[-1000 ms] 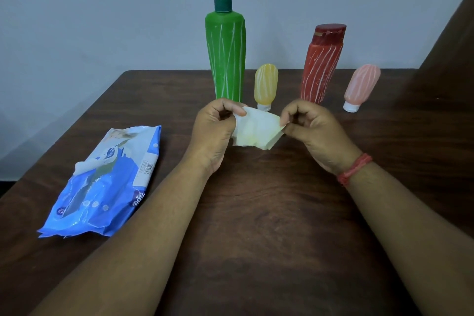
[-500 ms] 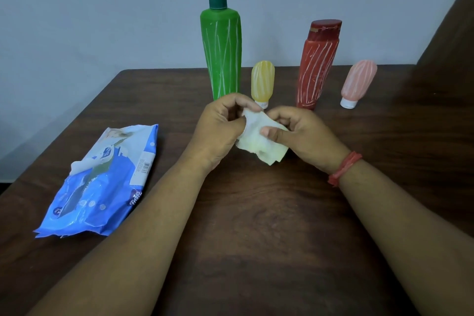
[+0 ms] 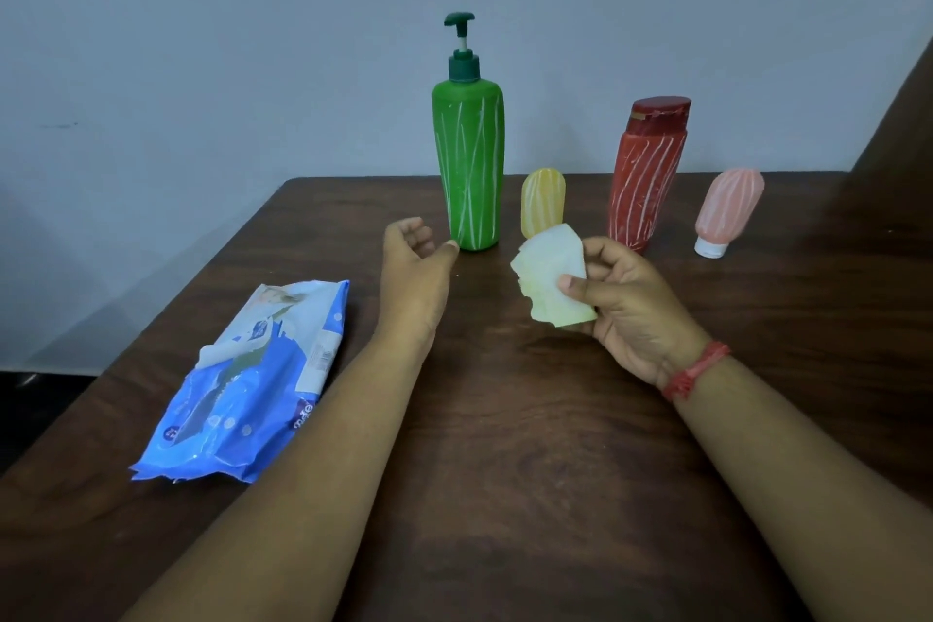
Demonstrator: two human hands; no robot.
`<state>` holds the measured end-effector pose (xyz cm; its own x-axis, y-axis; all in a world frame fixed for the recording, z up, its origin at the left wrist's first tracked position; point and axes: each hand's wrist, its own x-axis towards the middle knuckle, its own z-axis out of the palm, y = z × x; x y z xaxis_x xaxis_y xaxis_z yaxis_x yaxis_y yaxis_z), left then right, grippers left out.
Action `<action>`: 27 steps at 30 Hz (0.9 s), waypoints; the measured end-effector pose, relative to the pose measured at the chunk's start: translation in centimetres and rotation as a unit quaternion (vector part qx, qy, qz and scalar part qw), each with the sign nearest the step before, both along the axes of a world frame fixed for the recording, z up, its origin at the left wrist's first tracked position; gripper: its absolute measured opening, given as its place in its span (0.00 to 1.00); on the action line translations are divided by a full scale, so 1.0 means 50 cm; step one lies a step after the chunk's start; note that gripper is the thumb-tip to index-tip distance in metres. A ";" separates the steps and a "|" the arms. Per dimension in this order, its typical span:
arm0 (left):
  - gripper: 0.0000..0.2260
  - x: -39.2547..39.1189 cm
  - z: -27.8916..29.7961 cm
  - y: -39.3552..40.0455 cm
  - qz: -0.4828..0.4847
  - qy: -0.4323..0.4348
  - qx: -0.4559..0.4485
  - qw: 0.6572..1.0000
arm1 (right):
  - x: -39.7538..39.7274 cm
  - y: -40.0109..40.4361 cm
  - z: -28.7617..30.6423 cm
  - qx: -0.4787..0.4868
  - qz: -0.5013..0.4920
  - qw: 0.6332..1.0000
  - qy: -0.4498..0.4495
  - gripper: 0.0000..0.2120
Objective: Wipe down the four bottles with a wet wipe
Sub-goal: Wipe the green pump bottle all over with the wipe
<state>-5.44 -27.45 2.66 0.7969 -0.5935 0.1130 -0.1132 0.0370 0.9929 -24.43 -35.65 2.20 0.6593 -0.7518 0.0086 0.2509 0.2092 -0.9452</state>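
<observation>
Wipe (image 3: 553, 280) is sitting folded in the right hand (image 3: 628, 303), pinched under the thumb, likely readied as a pad. Left hand (image 3: 414, 263) is reaching loose and empty beside the green bottle (image 3: 468, 167), probably to steady it. Wipe is hiding the yellow bottle's (image 3: 542, 200) cap

You have bare table (image 3: 505, 419) across the lower centre of the frame. Four bottles line the far edge: green (image 3: 469, 167), yellow (image 3: 542, 200), red (image 3: 646, 177), pink (image 3: 727, 212). The wipes pack (image 3: 252, 384) blocks the left.
</observation>
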 end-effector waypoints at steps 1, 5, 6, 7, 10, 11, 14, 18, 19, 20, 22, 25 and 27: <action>0.24 0.002 0.001 -0.007 -0.008 -0.007 0.021 1.000 | 0.000 -0.001 -0.001 0.003 -0.004 1.000 0.000 0.12; 0.37 0.030 0.014 -0.057 -0.045 -0.048 0.107 0.992 | -0.004 -0.006 -0.005 0.013 -0.012 1.000 -0.007 0.12; 0.38 0.041 0.019 -0.069 -0.055 -0.044 0.117 0.991 | -0.004 -0.006 -0.005 0.014 -0.014 1.000 -0.007 0.13; 0.39 0.052 0.022 -0.078 -0.069 -0.037 0.123 0.989 | -0.004 -0.007 -0.006 0.016 -0.014 1.000 -0.006 0.13; 0.41 0.085 0.021 -0.097 -0.115 -0.041 0.124 0.985 | -0.004 -0.008 -0.008 0.020 -0.011 1.000 -0.010 0.13; 0.40 0.091 0.022 -0.100 -0.129 -0.051 0.126 0.982 | -0.003 -0.009 -0.008 0.020 -0.010 1.000 -0.010 0.13; 0.34 0.106 0.023 -0.116 -0.157 -0.074 0.121 0.977 | -0.003 -0.009 -0.009 0.020 -0.010 1.000 -0.012 0.14; 0.30 0.101 0.026 -0.130 -0.165 -0.098 0.117 0.974 | -0.002 -0.008 -0.009 0.019 -0.006 1.000 -0.010 0.13; 0.28 0.097 0.026 -0.130 -0.157 -0.109 0.119 0.974 | -0.002 -0.008 -0.008 0.018 -0.005 1.000 -0.009 0.14; 0.27 0.093 0.025 -0.128 -0.150 -0.114 0.118 0.975 | -0.002 -0.008 -0.008 0.017 -0.004 1.000 -0.008 0.14; 0.26 0.076 0.025 -0.117 -0.134 -0.105 0.100 0.980 | -0.002 -0.007 -0.008 0.014 -0.005 1.000 -0.008 0.13; 0.24 0.039 0.027 -0.081 -0.115 -0.062 0.056 0.990 | -0.001 -0.004 -0.008 0.001 -0.010 1.000 -0.015 0.12; 0.22 0.012 0.030 -0.043 -0.125 -0.025 0.017 0.992 | 0.000 -0.002 -0.006 -0.011 -0.024 0.999 -0.026 0.12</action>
<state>-4.86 -29.60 4.17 0.6187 -0.7756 0.1252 -0.1543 0.0364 0.9874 -24.42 -35.73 1.91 0.6212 -0.7815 0.0583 0.3086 0.1756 -0.9348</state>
